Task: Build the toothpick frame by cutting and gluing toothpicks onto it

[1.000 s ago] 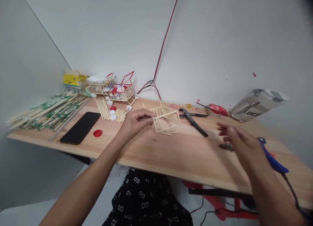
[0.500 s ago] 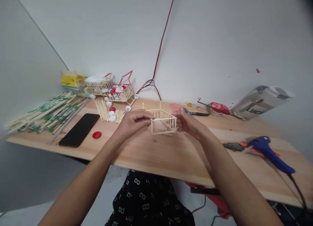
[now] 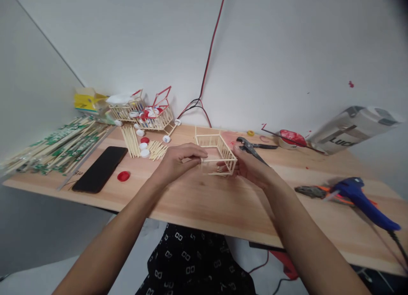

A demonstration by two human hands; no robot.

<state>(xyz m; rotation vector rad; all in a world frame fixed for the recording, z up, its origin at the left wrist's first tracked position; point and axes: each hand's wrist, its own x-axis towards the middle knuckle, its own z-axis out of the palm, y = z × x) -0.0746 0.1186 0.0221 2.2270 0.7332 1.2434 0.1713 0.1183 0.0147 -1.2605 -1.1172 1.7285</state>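
Note:
A small basket frame (image 3: 225,152) built of thin wooden sticks is held between both hands over the middle of the table. My left hand (image 3: 182,159) pinches its near left corner between thumb and fingers. Around the near right end of the frame, my right hand (image 3: 250,166) is closed, with its fingers partly behind the bars. A row of short upright sticks lines the frame's right side. Cut stick pieces (image 3: 157,150) lie just beyond my left hand. Past my right hand are black-handled pliers or cutters (image 3: 251,148), whose exact kind I cannot make out.
On the left lie a black phone (image 3: 100,169), a red cap (image 3: 123,176) and packaged sticks (image 3: 68,144). Two stick carts stand behind, the nearer cart (image 3: 159,117) full of bottle caps. A blue glue gun (image 3: 363,203) and pliers (image 3: 310,191) lie at right, near a red-stained container (image 3: 291,138).
The basket frame has shifted slightly right and tilted, so more of its inside shows. Both hands still hold it. The camera view has moved a little.

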